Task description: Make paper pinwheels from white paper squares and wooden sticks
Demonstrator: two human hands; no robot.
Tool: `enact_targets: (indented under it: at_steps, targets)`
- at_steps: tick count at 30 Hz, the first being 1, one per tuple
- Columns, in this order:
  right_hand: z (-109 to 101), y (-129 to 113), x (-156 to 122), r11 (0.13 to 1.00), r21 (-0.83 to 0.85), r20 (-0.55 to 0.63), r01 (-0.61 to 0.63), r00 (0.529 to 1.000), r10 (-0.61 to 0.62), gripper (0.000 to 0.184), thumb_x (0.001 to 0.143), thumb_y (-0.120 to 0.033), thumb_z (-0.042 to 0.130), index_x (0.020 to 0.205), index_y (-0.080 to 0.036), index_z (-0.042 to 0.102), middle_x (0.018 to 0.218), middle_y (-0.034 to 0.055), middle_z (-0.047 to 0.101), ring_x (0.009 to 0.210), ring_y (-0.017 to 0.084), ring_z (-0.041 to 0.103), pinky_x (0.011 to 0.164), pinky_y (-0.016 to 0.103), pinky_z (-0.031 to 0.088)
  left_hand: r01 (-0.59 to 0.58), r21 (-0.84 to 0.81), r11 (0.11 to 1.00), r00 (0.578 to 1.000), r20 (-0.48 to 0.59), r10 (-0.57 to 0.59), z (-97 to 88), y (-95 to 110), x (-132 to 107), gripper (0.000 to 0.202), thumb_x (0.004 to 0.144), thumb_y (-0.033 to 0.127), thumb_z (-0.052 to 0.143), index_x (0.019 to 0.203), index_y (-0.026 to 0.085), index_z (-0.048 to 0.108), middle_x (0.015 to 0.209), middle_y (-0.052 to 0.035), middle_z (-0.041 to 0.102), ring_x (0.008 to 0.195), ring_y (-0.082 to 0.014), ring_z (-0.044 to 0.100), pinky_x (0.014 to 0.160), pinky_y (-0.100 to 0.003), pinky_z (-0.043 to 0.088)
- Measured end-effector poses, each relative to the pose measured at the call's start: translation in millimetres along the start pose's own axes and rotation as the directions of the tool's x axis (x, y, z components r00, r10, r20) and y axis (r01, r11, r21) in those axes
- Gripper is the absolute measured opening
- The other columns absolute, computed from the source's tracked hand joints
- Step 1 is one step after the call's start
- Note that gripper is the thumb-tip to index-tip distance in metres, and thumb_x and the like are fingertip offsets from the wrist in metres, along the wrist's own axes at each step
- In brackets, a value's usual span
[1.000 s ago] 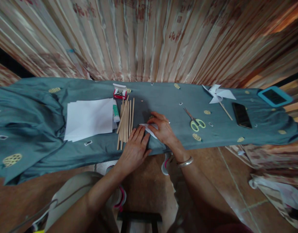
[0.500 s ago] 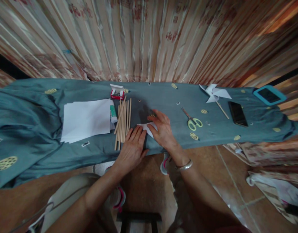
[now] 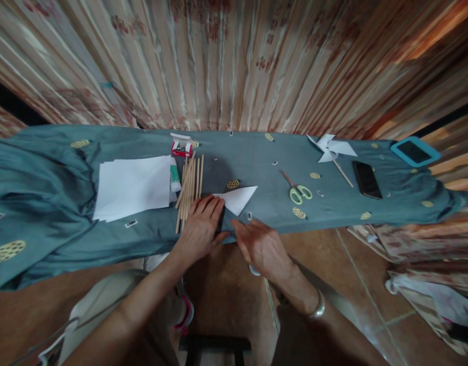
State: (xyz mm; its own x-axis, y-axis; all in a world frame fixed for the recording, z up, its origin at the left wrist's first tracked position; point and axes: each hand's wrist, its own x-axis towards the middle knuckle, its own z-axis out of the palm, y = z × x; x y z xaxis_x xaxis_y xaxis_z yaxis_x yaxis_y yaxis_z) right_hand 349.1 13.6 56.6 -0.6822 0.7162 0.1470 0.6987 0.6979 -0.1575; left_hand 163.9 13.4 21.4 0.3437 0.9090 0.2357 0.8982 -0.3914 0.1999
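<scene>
The left hand (image 3: 201, 223) is lying flat, thumb apart, covering the left end of a white paper (image 3: 239, 199) on the cloth (image 3: 249, 157). The right hand (image 3: 261, 248) is hanging half curled just nearer the body; whether it is gripping anything, I cannot tell. The paper is tapering rightward to a point. Sticks (image 3: 188, 184) are lying by the left hand, scissors (image 3: 296, 188) farther right.

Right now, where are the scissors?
In the head view, the scissors lie on the cloth, to the right of the folded white paper, with the paper pinwheel and the phone farther right.
</scene>
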Motion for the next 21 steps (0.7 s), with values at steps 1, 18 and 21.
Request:
enact_targets:
  at_steps: [1, 18, 21]
  targets:
    - [4, -2, -2, 0.999, -0.036, 0.052, -0.004, 0.999, 0.006, 0.03, 0.092, -0.014, 0.044, 0.117, -0.009, 0.06, 0.071, 0.0071, 0.066, 0.069, 0.021, 0.058, 0.065, 0.032, 0.047, 0.003, 0.0, 1.0, 1.0, 0.004, -0.003, -0.7, 0, 0, 0.071, 0.078, 0.041, 0.067, 0.134, 0.004, 0.045, 0.134, -0.021, 0.053, 0.127, -0.0368, 0.044, 0.108, -0.051, 0.031]
    - [6, -19, -2, 0.984, -0.177, 0.106, -0.011, 0.994, 0.03, 0.036, 0.089, -0.006, 0.045, 0.123, -0.006, 0.057, 0.081, 0.0124, 0.068, 0.079, 0.022, 0.063, 0.072, 0.033, 0.053, 0.016, -0.011, 1.0, 0.999, 0.038, -0.016, -1.5, 1, 3, 0.062, 0.079, 0.036, 0.064, 0.132, 0.008, 0.049, 0.133, -0.0224, 0.052, 0.13, -0.0371, 0.04, 0.102, -0.054, 0.031]
    - [-4, -10, 12, 0.995, -0.101, -0.028, -0.008, 1.0, 0.006, 0.031, 0.094, -0.013, 0.042, 0.119, -0.01, 0.061, 0.103, 0.0133, 0.07, 0.09, 0.022, 0.062, 0.08, 0.034, 0.054, 0.003, -0.014, 1.0, 1.0, 0.023, -0.002, 0.6, 0, 3, 0.062, 0.08, 0.04, 0.062, 0.132, 0.008, 0.049, 0.131, -0.023, 0.053, 0.131, -0.0373, 0.04, 0.102, -0.055, 0.031]
